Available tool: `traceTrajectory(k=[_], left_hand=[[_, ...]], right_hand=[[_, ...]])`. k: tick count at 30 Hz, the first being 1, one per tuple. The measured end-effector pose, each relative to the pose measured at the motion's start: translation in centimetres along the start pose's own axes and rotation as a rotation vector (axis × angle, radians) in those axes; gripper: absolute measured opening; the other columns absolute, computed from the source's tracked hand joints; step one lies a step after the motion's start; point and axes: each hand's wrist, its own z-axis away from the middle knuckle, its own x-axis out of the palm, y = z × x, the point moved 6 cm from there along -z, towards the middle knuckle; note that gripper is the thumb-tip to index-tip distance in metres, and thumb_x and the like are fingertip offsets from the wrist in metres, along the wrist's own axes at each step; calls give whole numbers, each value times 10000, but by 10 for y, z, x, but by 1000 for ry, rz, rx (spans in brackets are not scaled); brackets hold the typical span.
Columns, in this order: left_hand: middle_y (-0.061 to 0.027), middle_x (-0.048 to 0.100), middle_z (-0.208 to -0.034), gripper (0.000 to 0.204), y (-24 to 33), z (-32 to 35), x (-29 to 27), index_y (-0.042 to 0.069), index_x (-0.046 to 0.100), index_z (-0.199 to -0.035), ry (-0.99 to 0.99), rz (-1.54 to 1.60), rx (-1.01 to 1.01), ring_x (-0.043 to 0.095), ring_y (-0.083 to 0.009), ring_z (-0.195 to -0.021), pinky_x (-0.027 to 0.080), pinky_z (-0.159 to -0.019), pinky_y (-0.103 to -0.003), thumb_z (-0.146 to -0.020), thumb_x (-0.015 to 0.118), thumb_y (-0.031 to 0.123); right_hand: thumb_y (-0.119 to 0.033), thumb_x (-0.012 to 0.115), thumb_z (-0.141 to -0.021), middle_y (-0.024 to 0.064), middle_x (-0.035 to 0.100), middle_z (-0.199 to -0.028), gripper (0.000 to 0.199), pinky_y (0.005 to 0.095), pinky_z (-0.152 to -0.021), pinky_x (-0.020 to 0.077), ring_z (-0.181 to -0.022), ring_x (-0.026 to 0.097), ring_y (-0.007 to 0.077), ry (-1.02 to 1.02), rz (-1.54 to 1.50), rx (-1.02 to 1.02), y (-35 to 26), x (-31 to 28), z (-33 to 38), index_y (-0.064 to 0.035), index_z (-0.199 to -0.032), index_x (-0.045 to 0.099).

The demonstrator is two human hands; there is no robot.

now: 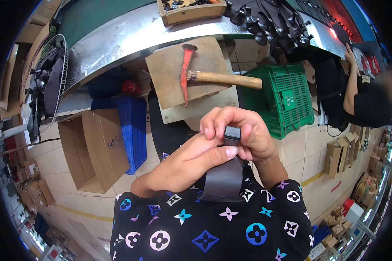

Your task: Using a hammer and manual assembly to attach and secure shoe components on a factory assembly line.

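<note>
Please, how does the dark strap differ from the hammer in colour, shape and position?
Colour: the dark strap is blackish brown; the hammer has a red head and wooden handle. Shape: the strap is a flat, curved band; the hammer has a narrow head set across its handle. Position: the left hand and right hand hold the strap; the hammer lies untouched on a brown board.

Printed marks (112, 144) on the cardboard box (102, 152) and green crate (299, 98) seem too small to read.
</note>
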Motion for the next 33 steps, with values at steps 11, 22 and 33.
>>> traceTrajectory(k=[11,22,33], left_hand=[[-140,597,-1088,323,1,12,13,-67,545,-1206,-96,-311,175,587,-238,-1040,459,-928,-335,-1057,439,199],[-219,530,-1085,239,19,0,16,-60,507,-1095,-84,-615,209,525,-337,-1027,430,-901,-407,-1012,446,155],[-184,607,-918,261,3,-11,-3,-57,550,-1043,204,-786,68,605,-299,-866,461,-774,-373,-994,457,182]], right_hand=[[-560,557,-950,92,660,-856,528,377,-843,430,-899,564,246,-50,-119,-104,-8,14,3,-60,-804,646],[-317,631,-857,218,731,-983,414,490,-1019,395,-954,698,321,60,478,-274,-30,9,15,47,-1042,695],[-194,601,-828,222,728,-1033,371,475,-1144,341,-1025,694,280,67,164,-92,6,-16,9,89,-1046,699]])
